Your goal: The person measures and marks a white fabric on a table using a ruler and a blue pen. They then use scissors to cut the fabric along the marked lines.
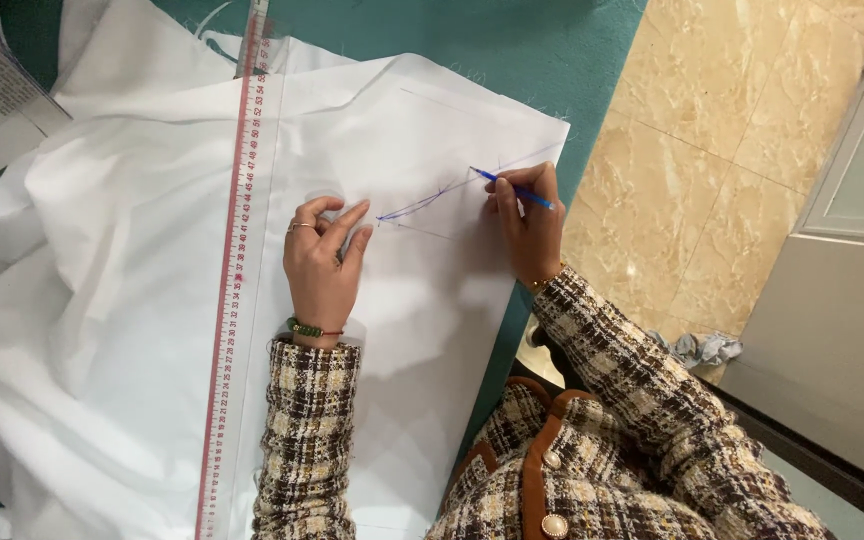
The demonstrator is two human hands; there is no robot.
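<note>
Right hand (530, 222) fingers pinched on a slim blue pen (514, 188), tip on the white cloth sheet (402, 330); left hand (320, 262) fingers loosely spread, pressing the cloth beside the drawn blue line (422, 203); long clear red-marked ruler (235, 280) lies beyond its knuckles

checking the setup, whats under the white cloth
The white cloth lies on a teal table, which shows past the cloth's top and right edges. On top lie a long ruler and the left hand. What sits under the cloth's middle is hidden.
</note>
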